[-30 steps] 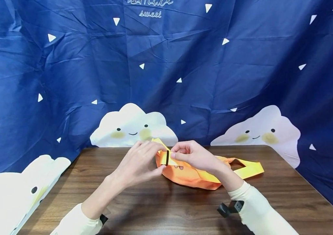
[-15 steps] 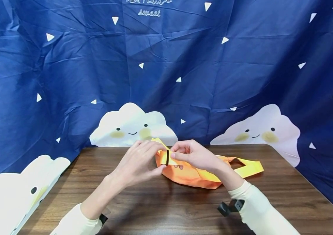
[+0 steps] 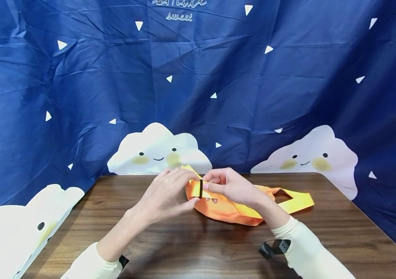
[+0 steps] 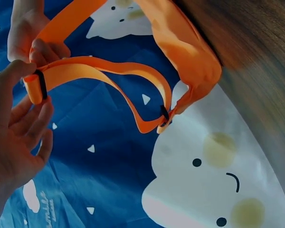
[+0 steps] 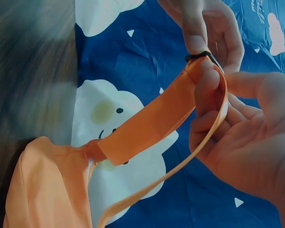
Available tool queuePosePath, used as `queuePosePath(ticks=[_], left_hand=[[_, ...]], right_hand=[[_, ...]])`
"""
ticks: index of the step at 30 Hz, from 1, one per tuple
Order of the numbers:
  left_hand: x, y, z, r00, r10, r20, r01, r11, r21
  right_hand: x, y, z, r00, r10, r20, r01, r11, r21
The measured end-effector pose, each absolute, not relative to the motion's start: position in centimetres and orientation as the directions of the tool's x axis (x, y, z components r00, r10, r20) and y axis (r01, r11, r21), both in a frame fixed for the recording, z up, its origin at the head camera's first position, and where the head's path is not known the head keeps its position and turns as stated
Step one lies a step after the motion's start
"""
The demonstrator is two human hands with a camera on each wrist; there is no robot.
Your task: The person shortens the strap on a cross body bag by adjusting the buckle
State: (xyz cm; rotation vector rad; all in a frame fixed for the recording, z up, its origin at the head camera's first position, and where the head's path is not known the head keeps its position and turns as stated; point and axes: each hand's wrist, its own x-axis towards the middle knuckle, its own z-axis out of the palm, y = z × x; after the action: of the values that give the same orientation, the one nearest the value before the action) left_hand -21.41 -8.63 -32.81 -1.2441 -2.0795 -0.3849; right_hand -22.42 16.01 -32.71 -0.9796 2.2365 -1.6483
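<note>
An orange fabric bag (image 3: 218, 213) lies on its side on the table, its strap lifted at the left end. In the head view my left hand (image 3: 164, 193) pinches the black slider buckle (image 3: 201, 189) on that strap between thumb and fingers. Just right of the buckle, my right hand (image 3: 234, 188) pinches the strap with thumb and forefinger. The left wrist view shows the strap (image 4: 78, 71) looping from the held buckle (image 4: 42, 86) to a second black ring (image 4: 164, 113) near the bag's end. In the right wrist view a strap loop (image 5: 223, 107) runs round my right fingertips.
The brown wooden table (image 3: 191, 248) reaches back to a blue curtain (image 3: 198, 97) printed with clouds and triangles. A yellow-looking strap end (image 3: 300, 201) of the bag lies to the right. Black camera mounts (image 3: 274, 248) sit at the wrists.
The buckle and the left fingertips have shifted very slightly to the right. Both hands keep their pinch, and the bag lies as before.
</note>
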Motion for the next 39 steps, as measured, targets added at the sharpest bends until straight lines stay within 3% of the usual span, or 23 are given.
queuePosePath(ticks=[11, 22, 31, 39], left_hand=[[-21.2, -8.7, -32.5, -0.333, 0.653, 0.681, 0.847, 0.524, -0.088], [-21.1, -8.3, -32.9, -0.300, 0.667, 0.682, 0.852, 0.509, -0.124], [-21.2, -9.0, -32.2, -0.327, 0.652, 0.684, 0.847, 0.524, -0.093], [-21.4, -8.9, -32.4, -0.300, 0.654, 0.694, 0.857, 0.504, -0.105]], right_hand=[[-23.0, 17.1, -33.0, -0.757, -0.622, 0.200, -0.372, 0.158, -0.915], [-22.4, 16.2, -33.0, -0.747, -0.624, 0.228, -0.407, 0.159, -0.899], [-22.4, 17.1, -32.2, -0.777, -0.596, 0.202, -0.399, 0.219, -0.890], [-22.7, 17.0, -32.5, -0.775, -0.594, 0.216, -0.404, 0.203, -0.892]])
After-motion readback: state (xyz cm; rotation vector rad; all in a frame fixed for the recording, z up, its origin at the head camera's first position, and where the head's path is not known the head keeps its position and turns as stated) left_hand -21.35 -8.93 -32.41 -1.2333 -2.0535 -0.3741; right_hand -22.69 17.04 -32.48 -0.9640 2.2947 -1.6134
